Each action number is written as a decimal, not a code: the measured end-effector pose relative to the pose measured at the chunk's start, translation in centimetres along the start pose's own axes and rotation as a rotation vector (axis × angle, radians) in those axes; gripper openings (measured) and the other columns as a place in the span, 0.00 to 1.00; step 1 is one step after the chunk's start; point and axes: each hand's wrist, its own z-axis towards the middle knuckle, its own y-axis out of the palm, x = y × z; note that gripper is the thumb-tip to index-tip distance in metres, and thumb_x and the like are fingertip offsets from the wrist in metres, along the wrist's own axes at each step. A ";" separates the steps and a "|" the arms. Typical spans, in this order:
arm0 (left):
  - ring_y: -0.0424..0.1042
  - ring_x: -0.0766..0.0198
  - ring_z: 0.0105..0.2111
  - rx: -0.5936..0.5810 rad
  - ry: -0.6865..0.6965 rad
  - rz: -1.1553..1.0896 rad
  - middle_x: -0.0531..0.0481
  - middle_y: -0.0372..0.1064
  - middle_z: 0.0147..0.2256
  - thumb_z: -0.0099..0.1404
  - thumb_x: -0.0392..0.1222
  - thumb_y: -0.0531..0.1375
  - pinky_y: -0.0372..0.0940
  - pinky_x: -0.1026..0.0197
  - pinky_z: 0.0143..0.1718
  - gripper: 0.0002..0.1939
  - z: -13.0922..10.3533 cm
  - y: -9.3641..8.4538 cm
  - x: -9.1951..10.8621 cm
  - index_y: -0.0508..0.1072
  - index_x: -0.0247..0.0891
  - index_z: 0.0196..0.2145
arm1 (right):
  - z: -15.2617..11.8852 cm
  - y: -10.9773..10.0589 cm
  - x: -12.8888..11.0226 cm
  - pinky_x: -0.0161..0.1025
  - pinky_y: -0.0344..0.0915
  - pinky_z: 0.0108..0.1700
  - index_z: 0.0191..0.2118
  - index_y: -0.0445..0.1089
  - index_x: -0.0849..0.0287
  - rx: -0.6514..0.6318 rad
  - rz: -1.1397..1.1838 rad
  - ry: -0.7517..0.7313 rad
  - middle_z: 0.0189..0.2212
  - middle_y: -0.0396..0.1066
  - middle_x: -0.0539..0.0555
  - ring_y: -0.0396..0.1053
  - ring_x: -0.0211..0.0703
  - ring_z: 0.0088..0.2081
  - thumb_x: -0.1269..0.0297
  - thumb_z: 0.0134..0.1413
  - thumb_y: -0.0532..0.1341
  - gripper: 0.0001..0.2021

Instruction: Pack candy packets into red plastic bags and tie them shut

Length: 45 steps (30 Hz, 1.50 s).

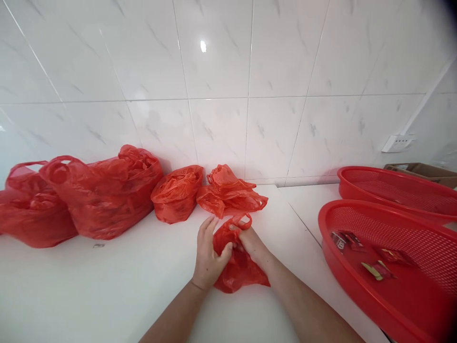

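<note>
A small red plastic bag (241,274) lies on the white table, bunched up between both hands. My left hand (210,255) is against its left side, fingers stretched out and apart, the thumb resting on the plastic. On the bag's upper right, my right hand (248,240) has its fingers closed round the gathered plastic near a handle loop. What the bag contains cannot be made out. Just beyond the hands lies a loose heap of red plastic bags (232,193).
Filled red bags stand along the wall: a small one (177,197), a large one (110,205) and another (39,221) at far left. On the right are a red basket (342,267) holding several small packets (378,270), a second basket (389,186) and a brown box (424,171).
</note>
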 end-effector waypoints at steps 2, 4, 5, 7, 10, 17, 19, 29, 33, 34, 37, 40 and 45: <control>0.54 0.49 0.58 -0.095 0.128 0.092 0.44 0.55 0.58 0.54 0.39 0.63 0.49 0.46 0.57 0.28 -0.1 -0.2 0.4 0.65 0.46 0.53 | -0.1 0.0 0.2 0.30 0.48 0.18 0.32 0.64 0.57 0.001 -0.006 -0.018 0.17 0.62 0.44 0.53 0.30 0.16 0.58 0.50 0.58 0.08; 0.62 0.51 0.51 -0.164 0.116 0.090 0.45 0.65 0.49 0.57 0.39 0.61 0.52 0.48 0.54 0.16 0.0 -0.1 0.4 0.72 0.46 0.44 | -0.2 -0.1 0.3 0.30 0.48 0.18 0.32 0.64 0.57 -0.028 -0.040 -0.026 0.17 0.62 0.45 0.54 0.30 0.16 0.58 0.51 0.57 0.08; 0.65 0.53 0.45 -0.181 0.070 0.053 0.46 0.69 0.42 0.58 0.40 0.60 0.54 0.49 0.52 0.09 0.1 -0.1 0.2 0.74 0.45 0.38 | -0.3 -0.2 0.2 0.30 0.47 0.17 0.32 0.64 0.57 -0.053 -0.056 -0.018 0.16 0.63 0.45 0.54 0.31 0.15 0.58 0.52 0.55 0.09; 0.66 0.58 0.35 -0.185 -0.098 -0.083 0.49 0.69 0.30 0.61 0.42 0.57 0.59 0.54 0.44 0.06 0.2 0.0 -0.5 0.73 0.42 0.29 | -0.6 -0.7 0.0 0.31 0.47 0.18 0.33 0.65 0.58 -0.132 -0.055 0.020 0.15 0.64 0.46 0.53 0.31 0.14 0.57 0.53 0.55 0.10; 0.64 0.63 0.28 -0.141 -0.376 -0.308 0.52 0.66 0.26 0.61 0.47 0.56 0.60 0.61 0.33 0.09 0.3 -0.1 -1.7 0.69 0.40 0.28 | -1.1 -2.0 -0.7 0.31 0.54 0.24 0.36 0.66 0.58 -0.313 0.070 0.063 0.20 0.68 0.48 0.56 0.31 0.17 0.54 0.50 0.58 0.12; 0.64 0.63 0.33 -0.040 -0.436 -0.324 0.51 0.65 0.33 0.60 0.48 0.57 0.59 0.63 0.35 0.10 0.4 -0.3 -2.5 0.68 0.39 0.29 | -1.2 -3.5 -0.7 0.35 0.61 0.33 0.31 0.71 0.62 -0.398 0.111 0.086 0.21 0.67 0.49 0.63 0.34 0.24 0.50 0.48 0.62 0.17; 0.60 0.65 0.27 -0.085 -0.453 -0.321 0.55 0.61 0.26 0.62 0.50 0.55 0.57 0.64 0.30 0.12 0.2 -0.3 -2.3 0.64 0.40 0.27 | -1.1 -3.5 -0.8 0.37 0.63 0.39 0.37 0.72 0.60 -0.382 0.076 0.065 0.30 0.71 0.51 0.68 0.36 0.31 0.58 0.41 0.69 0.16; 0.56 0.67 0.26 0.050 -0.491 -0.344 0.56 0.57 0.26 0.63 0.49 0.53 0.56 0.64 0.30 0.12 0.3 -0.4 -2.1 0.59 0.40 0.27 | -1.0 -4.2 -1.3 0.42 0.65 0.47 0.56 0.59 0.54 -0.521 0.078 0.092 0.47 0.68 0.56 0.69 0.43 0.45 0.64 0.41 0.69 0.33; 0.56 0.67 0.26 0.066 -0.489 -0.355 0.56 0.57 0.26 0.63 0.48 0.53 0.56 0.64 0.30 0.11 0.3 -0.4 -2.2 0.59 0.40 0.28 | -1.1 -3.9 -1.4 0.42 0.64 0.49 0.50 0.66 0.57 -0.524 -0.013 0.114 0.45 0.70 0.55 0.68 0.45 0.47 0.64 0.39 0.69 0.27; 0.56 0.67 0.26 0.067 -0.484 -0.354 0.56 0.57 0.26 0.63 0.48 0.53 0.56 0.64 0.30 0.11 0.3 -0.4 -2.1 0.59 0.40 0.28 | -1.1 -3.7 -1.3 0.41 0.65 0.47 0.47 0.68 0.57 -0.507 -0.060 0.115 0.43 0.71 0.54 0.69 0.44 0.45 0.64 0.39 0.69 0.24; 0.56 0.67 0.25 0.069 -0.458 -0.340 0.56 0.56 0.26 0.63 0.48 0.54 0.56 0.64 0.30 0.11 0.3 -0.5 -1.6 0.59 0.40 0.27 | -0.8 -3.2 -0.6 0.37 0.66 0.37 0.37 0.71 0.59 -0.352 -0.252 0.073 0.33 0.72 0.51 0.70 0.42 0.35 0.64 0.41 0.66 0.13; 0.58 0.66 0.27 0.049 -0.396 -0.273 0.55 0.58 0.27 0.64 0.47 0.53 0.57 0.64 0.31 0.09 0.0 -0.5 -0.8 0.61 0.40 0.29 | -0.3 -2.7 0.4 0.33 0.60 0.27 0.28 0.70 0.60 -0.076 -0.437 -0.038 0.25 0.69 0.48 0.64 0.37 0.26 0.64 0.43 0.62 0.05; 0.64 0.63 0.31 -0.048 -0.254 -0.189 0.52 0.66 0.30 0.62 0.43 0.56 0.59 0.62 0.37 0.04 -0.5 -0.3 0.6 0.68 0.41 0.32 | 0.0 -2.1 1.1 0.33 0.56 0.28 0.24 0.66 0.58 0.180 -0.529 -0.191 0.22 0.65 0.47 0.60 0.36 0.25 0.68 0.43 0.55 0.04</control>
